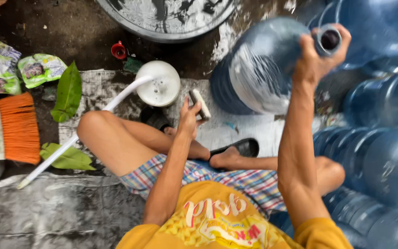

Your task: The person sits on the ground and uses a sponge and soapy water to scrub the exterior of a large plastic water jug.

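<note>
Here, in the head view, the right hand point(321, 57) is clamped around the neck of a large blue translucent plastic water jug point(259, 67), tilted and blurred at upper right of the frame. The left hand point(189, 121), at centre, has its fingers closed on a small pale rectangular scrubbing block point(200, 104), just beside a white round plastic lid point(161, 84). More blue jugs point(378, 157) crowd the right edge.
</note>
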